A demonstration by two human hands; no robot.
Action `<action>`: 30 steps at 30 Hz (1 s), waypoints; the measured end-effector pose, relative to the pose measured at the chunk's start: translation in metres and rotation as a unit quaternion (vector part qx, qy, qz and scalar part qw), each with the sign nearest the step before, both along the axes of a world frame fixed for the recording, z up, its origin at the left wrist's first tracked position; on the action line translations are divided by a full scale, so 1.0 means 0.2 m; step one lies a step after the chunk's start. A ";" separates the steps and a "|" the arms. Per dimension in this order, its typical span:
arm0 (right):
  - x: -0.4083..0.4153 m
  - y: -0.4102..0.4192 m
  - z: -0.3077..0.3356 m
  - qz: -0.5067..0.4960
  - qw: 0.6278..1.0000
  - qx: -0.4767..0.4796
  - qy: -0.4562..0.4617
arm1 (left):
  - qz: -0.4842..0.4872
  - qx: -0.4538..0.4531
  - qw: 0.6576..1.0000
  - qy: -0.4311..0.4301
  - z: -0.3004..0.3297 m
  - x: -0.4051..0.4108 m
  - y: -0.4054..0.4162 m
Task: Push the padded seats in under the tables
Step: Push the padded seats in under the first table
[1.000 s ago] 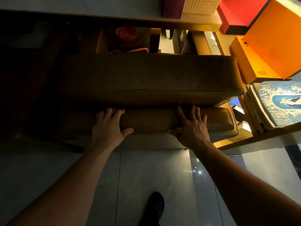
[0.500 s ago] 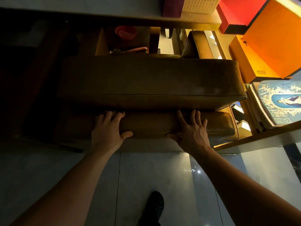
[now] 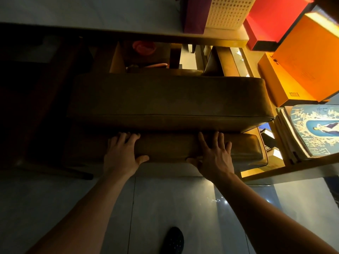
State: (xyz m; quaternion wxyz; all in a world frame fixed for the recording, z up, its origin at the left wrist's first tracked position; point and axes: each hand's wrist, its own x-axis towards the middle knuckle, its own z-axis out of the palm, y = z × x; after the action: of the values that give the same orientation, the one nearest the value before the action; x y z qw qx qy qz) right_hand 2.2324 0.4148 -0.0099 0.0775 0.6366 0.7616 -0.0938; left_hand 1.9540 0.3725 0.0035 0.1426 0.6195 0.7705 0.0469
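Compared with one second earlier, both hands and the two stacked cushions sit slightly lower in the head view, and more of the shelf space behind them shows; the grip is unchanged. Left hand (image 3: 122, 155) lies flat on the near edge of the lower padded seat (image 3: 244, 149), fingers spread on top and thumb against its front face, pressing rather than clenched. Right hand (image 3: 213, 158) rests likewise further right on the same seat, fingers spread, thumb at the front edge. An upper padded seat (image 3: 165, 99) lies directly on the lower one and overhangs it at the right. Beyond the lower seat runs a table edge (image 3: 128, 34). Right of the seat are orange boxes (image 3: 302, 70), a red box (image 3: 271, 21) and stacked magazines (image 3: 315, 129). Below the seat is pale tiled floor (image 3: 55, 208) with a dark shoe (image 3: 173, 241).
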 end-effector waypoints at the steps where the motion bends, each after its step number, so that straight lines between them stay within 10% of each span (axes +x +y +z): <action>1: 0.00 0.00 0.00 0.000 1.000 0.002 0.001 | -0.002 0.002 1.000 0.000 0.00 0.00 0.00; 30: -0.50 -0.66 0.97 -0.015 0.996 -0.065 0.058 | -0.080 -0.060 0.994 -0.049 0.93 -0.45 -0.67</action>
State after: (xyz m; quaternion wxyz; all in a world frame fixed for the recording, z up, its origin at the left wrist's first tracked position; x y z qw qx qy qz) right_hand 2.1326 0.2820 0.1846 0.0726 0.6349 0.7476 -0.1809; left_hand 1.8632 0.2380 0.1889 0.2199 0.6662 0.7123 0.0195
